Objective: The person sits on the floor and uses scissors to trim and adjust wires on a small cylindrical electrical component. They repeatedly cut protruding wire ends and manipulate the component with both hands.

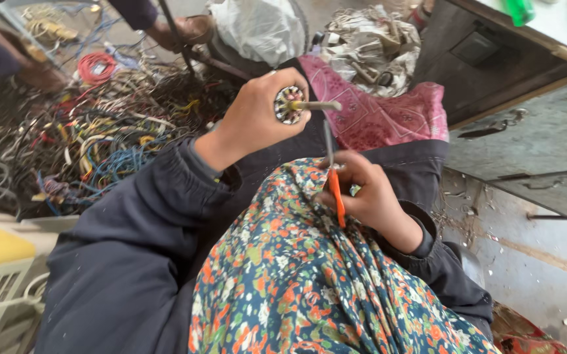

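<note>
The left hand is gripping a motor rotor, shaft pointing right; the right hand, just below, is clasping an orange-handled tool upright.

We see the floor at the lower right of the frame, pale, cracked and littered with small wire scraps. Across the upper left, a dense heap of tangled wires in blue, yellow, white and black lies on the ground, with a red wire coil at its upper edge. At top centre, a pile of crumpled grey scrap rests just beside a white plastic bag.
</note>
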